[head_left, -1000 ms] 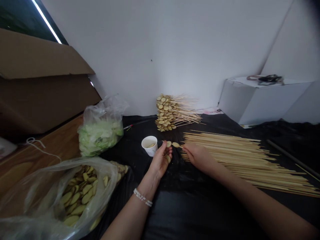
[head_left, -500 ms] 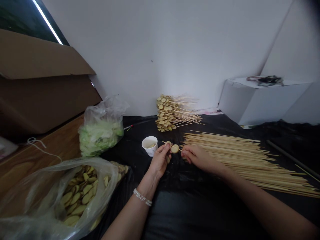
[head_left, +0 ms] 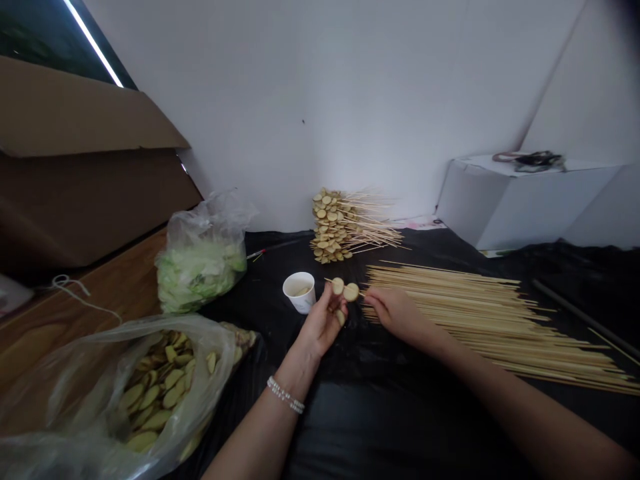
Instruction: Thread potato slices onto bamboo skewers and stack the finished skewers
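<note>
My right hand pinches a thin bamboo skewer with two round potato slices threaded near its tip. My left hand is curled just left of those slices, fingers closed around more potato slices, its fingertips touching the skewered ones. Both hands hover over the black sheet, beside a small white paper cup.
Loose bamboo skewers lie in a wide pile at the right. Finished potato skewers are stacked against the wall. A clear bag of potato slices sits near left, a bag of green leaves behind it, cardboard box far left, white box right.
The slices were turned on the skewer and now face up side by side; both hands stayed nearly in place, with my left fingers shifting on the slices.
</note>
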A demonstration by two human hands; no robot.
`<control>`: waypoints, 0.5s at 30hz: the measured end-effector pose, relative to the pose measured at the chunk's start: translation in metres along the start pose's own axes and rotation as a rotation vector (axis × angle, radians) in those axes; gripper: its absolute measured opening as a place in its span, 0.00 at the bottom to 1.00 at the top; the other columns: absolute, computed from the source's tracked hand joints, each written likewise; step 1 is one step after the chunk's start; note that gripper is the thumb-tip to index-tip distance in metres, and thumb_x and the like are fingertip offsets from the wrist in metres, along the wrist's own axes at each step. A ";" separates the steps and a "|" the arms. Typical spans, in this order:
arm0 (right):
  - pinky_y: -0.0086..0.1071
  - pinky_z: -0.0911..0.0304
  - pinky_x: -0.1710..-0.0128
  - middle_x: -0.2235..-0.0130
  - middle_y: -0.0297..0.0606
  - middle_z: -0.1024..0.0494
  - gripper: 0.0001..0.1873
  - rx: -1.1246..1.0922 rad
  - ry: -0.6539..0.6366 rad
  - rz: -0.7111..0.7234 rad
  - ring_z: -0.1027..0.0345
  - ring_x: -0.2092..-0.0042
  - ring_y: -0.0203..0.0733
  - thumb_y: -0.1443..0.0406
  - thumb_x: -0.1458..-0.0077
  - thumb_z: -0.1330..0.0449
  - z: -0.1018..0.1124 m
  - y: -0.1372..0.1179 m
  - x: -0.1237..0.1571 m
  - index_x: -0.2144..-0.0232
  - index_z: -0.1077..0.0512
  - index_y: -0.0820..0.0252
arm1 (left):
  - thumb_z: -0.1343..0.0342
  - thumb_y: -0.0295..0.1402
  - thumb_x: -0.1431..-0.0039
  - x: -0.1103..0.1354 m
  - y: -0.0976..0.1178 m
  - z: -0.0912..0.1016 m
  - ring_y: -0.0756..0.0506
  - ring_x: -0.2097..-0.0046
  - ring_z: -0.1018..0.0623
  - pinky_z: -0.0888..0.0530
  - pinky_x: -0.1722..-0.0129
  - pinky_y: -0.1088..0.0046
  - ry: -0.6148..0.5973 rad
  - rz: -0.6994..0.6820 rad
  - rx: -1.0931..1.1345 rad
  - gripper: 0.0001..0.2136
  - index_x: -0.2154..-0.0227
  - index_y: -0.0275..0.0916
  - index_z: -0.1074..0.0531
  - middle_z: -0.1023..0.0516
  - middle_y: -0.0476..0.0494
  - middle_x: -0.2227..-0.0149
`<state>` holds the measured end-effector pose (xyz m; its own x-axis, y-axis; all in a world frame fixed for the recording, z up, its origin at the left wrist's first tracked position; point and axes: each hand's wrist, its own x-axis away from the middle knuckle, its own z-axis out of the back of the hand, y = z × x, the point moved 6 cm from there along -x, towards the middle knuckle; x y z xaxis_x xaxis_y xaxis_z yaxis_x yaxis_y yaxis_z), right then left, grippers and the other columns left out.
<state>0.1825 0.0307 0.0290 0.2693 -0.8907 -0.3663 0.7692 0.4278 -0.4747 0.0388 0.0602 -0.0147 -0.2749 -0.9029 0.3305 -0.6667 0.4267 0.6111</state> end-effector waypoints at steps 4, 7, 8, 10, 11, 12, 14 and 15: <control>0.29 0.51 0.71 0.76 0.33 0.31 0.14 -0.050 0.075 -0.032 0.40 0.73 0.36 0.64 0.39 0.52 0.010 0.006 -0.003 0.77 0.36 0.58 | 0.52 0.14 0.55 0.002 0.001 -0.003 0.49 0.63 0.23 0.25 0.63 0.77 -0.100 0.087 0.087 0.16 0.65 0.30 0.25 0.23 0.38 0.64; 0.29 0.51 0.71 0.77 0.33 0.32 0.14 -0.066 0.092 -0.035 0.41 0.73 0.36 0.65 0.40 0.52 0.014 0.007 -0.003 0.77 0.36 0.58 | 0.59 0.08 0.69 0.001 0.000 -0.001 0.50 0.57 0.23 0.27 0.56 0.79 -0.152 0.047 0.051 0.30 0.62 0.32 0.26 0.23 0.39 0.59; 0.29 0.51 0.71 0.77 0.33 0.32 0.14 -0.071 0.091 -0.033 0.41 0.73 0.36 0.65 0.40 0.52 0.014 0.007 -0.003 0.77 0.36 0.58 | 0.60 0.08 0.70 0.000 -0.001 0.000 0.50 0.55 0.24 0.28 0.55 0.79 -0.155 0.040 0.039 0.31 0.62 0.33 0.26 0.23 0.40 0.59; 0.29 0.50 0.70 0.76 0.34 0.32 0.14 -0.081 0.082 -0.027 0.40 0.73 0.36 0.65 0.40 0.52 0.014 0.006 -0.003 0.77 0.37 0.58 | 0.59 0.08 0.70 -0.002 -0.004 0.001 0.50 0.52 0.25 0.29 0.52 0.79 -0.139 0.037 0.024 0.31 0.63 0.34 0.25 0.23 0.41 0.58; 0.29 0.50 0.70 0.76 0.34 0.32 0.14 -0.086 0.077 -0.027 0.40 0.72 0.36 0.65 0.40 0.52 0.013 0.005 -0.003 0.77 0.37 0.58 | 0.59 0.08 0.69 -0.002 -0.004 0.002 0.50 0.51 0.25 0.30 0.51 0.78 -0.124 0.035 0.021 0.30 0.64 0.34 0.25 0.23 0.41 0.58; 0.29 0.50 0.70 0.76 0.34 0.32 0.14 -0.089 0.075 -0.029 0.40 0.72 0.36 0.65 0.40 0.53 0.014 0.004 -0.003 0.77 0.36 0.58 | 0.58 0.08 0.68 -0.002 -0.004 0.003 0.49 0.50 0.26 0.30 0.49 0.77 -0.109 0.029 0.019 0.29 0.64 0.35 0.25 0.23 0.40 0.57; 0.29 0.49 0.70 0.76 0.34 0.31 0.13 -0.093 0.072 -0.035 0.40 0.72 0.37 0.65 0.40 0.53 0.014 0.004 -0.002 0.76 0.36 0.58 | 0.56 0.08 0.65 -0.002 -0.002 0.002 0.47 0.48 0.27 0.30 0.47 0.73 -0.094 0.017 0.012 0.27 0.63 0.35 0.26 0.24 0.39 0.55; 0.29 0.49 0.70 0.76 0.34 0.31 0.14 -0.093 0.072 -0.038 0.40 0.72 0.37 0.64 0.40 0.53 0.015 0.003 -0.002 0.76 0.36 0.58 | 0.55 0.08 0.64 -0.001 -0.001 0.001 0.45 0.47 0.27 0.31 0.46 0.71 -0.096 0.014 0.006 0.27 0.62 0.35 0.26 0.24 0.38 0.53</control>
<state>0.1932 0.0321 0.0403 0.1957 -0.8947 -0.4016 0.7199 0.4091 -0.5607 0.0391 0.0605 -0.0166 -0.3489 -0.8979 0.2684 -0.6664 0.4390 0.6026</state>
